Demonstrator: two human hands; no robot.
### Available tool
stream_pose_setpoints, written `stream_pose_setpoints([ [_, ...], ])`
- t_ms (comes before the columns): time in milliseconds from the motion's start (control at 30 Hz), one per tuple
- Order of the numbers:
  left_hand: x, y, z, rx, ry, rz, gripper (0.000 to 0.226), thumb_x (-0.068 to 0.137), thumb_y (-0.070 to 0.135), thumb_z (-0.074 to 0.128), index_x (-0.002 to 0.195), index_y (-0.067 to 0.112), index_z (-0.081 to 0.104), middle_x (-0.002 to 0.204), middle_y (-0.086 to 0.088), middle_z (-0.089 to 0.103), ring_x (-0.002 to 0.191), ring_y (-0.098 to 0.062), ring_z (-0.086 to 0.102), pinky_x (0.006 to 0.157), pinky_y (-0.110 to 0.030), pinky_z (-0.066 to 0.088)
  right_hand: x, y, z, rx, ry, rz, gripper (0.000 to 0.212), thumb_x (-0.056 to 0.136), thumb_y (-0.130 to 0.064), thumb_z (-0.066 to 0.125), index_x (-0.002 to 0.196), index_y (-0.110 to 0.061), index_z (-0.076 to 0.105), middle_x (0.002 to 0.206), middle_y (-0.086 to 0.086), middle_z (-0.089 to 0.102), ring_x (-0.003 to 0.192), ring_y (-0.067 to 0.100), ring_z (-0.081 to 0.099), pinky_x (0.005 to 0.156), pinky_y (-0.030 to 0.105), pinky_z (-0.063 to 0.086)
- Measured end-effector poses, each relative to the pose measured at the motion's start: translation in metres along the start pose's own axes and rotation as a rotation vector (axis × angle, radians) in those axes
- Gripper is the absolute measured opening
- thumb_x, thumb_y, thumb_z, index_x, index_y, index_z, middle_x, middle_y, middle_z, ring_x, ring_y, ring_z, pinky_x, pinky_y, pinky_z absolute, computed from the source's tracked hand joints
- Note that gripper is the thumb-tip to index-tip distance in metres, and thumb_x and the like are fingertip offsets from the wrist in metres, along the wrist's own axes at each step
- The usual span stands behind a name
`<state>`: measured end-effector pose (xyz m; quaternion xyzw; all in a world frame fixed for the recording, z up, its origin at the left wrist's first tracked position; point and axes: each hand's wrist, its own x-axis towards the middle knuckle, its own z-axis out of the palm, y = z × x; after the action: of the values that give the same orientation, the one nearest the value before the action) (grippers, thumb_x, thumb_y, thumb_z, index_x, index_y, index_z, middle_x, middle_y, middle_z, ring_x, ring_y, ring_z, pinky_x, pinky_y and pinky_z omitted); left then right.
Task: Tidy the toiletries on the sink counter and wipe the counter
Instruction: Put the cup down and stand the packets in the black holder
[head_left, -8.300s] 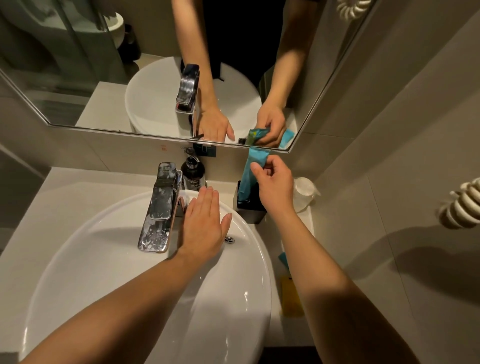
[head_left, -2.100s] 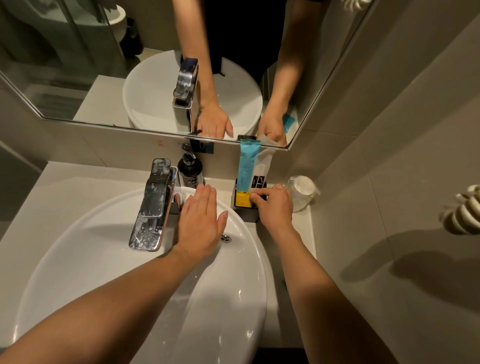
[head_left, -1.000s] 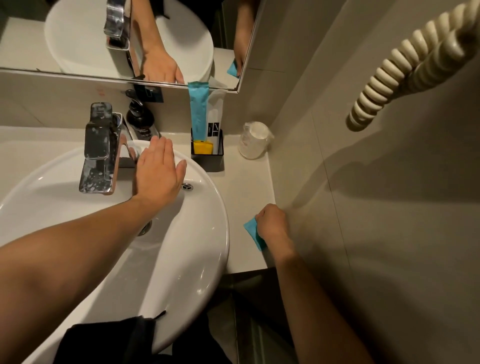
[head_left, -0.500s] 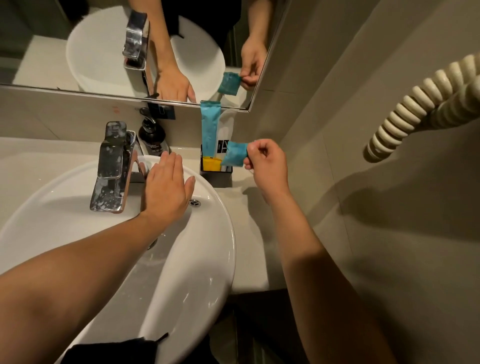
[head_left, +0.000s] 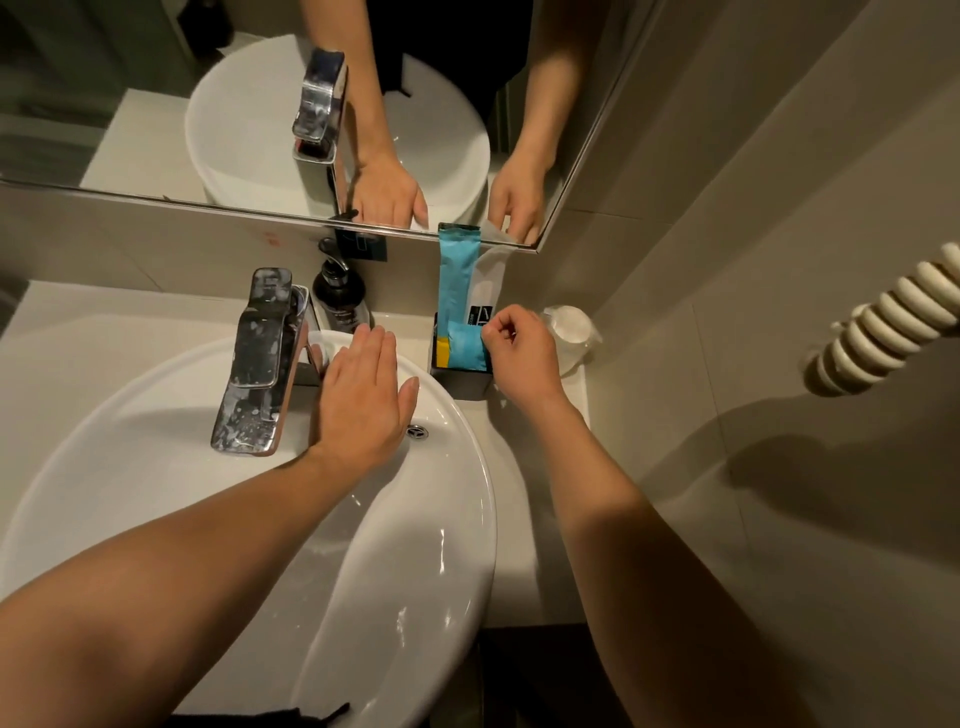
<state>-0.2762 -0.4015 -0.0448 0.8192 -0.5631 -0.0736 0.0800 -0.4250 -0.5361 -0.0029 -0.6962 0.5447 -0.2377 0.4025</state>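
A black holder box (head_left: 462, 382) stands on the counter against the back wall, right of the basin. Upright in it are a tall blue sachet (head_left: 453, 275), a white sachet (head_left: 487, 283) and a yellow packet (head_left: 442, 352). My right hand (head_left: 522, 356) pinches a small blue sachet (head_left: 466, 351) at the box's front, its lower end inside the box. My left hand (head_left: 366, 397) lies flat, fingers together, on the back rim of the white basin (head_left: 452, 519), just right of the chrome tap (head_left: 257, 358).
A black pump bottle (head_left: 340, 296) stands behind the tap. A wrapped white cup (head_left: 570, 332) lies right of the box, near the side wall. A coiled cream cord (head_left: 878, 327) hangs on the right wall. The mirror (head_left: 156, 104) runs above the counter (head_left: 511, 467).
My right hand picked the small blue sachet off the counter's right edge, carried it up and back, and lowered it into the black box. My left hand stayed on the basin rim.
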Motion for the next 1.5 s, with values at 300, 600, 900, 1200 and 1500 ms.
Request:
stream_pose_setpoints([
  [300, 0.0, 0.0, 0.001, 0.017, 0.0, -0.005, 0.064, 0.104, 0.04, 0.042, 0.154, 0.001, 0.035, 0.161, -0.018, 0.038, 0.154, -0.033, 0.025, 0.123, -0.049, 0.026, -0.004, 0.01, 0.006, 0.022, 0.049, 0.007, 0.01, 0.086, -0.003, 0.067, 0.085, -0.013, 0.067, 0.093, 0.006, 0.053, 0.077, 0.012, 0.048, 0.074, 0.021, 0.044],
  [600, 0.001, 0.001, 0.002, 0.01, 0.003, -0.009, 0.064, 0.104, 0.042, 0.041, 0.155, 0.002, 0.035, 0.161, -0.017, 0.038, 0.154, -0.032, 0.026, 0.123, -0.049, 0.026, -0.006, 0.012, 0.006, 0.049, 0.06, 0.038, 0.01, 0.091, -0.004, 0.067, 0.092, -0.014, 0.068, 0.104, 0.01, 0.058, 0.089, 0.014, 0.053, 0.083, 0.032, 0.055],
  [900, -0.001, -0.001, 0.0, 0.024, -0.019, 0.012, 0.068, 0.106, 0.045, 0.034, 0.157, 0.001, 0.028, 0.164, -0.019, 0.032, 0.156, -0.032, 0.02, 0.125, -0.047, 0.021, -0.044, 0.022, 0.002, 0.08, 0.13, 0.088, 0.015, 0.094, -0.013, 0.065, 0.086, -0.027, 0.067, 0.1, -0.004, 0.06, 0.088, 0.011, 0.06, 0.078, 0.027, 0.057],
  [1200, -0.037, -0.008, -0.024, -0.232, 0.001, 0.226, 0.075, 0.105, 0.049, 0.035, 0.162, 0.008, 0.01, 0.171, -0.015, 0.008, 0.159, -0.028, 0.003, 0.129, -0.049, 0.007, -0.152, 0.004, 0.009, 0.01, -0.05, 0.155, 0.008, 0.097, -0.018, 0.059, 0.095, -0.018, 0.067, 0.096, -0.001, 0.065, 0.087, 0.012, 0.062, 0.074, 0.019, 0.05],
  [1500, -0.185, -0.108, -0.047, -0.351, -0.397, 0.237, 0.051, 0.104, 0.05, 0.035, 0.131, 0.014, 0.057, 0.124, -0.012, 0.065, 0.114, -0.035, 0.06, 0.095, -0.046, 0.048, -0.25, -0.024, 0.056, -0.333, -0.709, 0.079, 0.017, 0.096, -0.026, 0.063, 0.098, -0.011, 0.069, 0.1, 0.002, 0.071, 0.091, 0.02, 0.064, 0.084, 0.035, 0.05],
])
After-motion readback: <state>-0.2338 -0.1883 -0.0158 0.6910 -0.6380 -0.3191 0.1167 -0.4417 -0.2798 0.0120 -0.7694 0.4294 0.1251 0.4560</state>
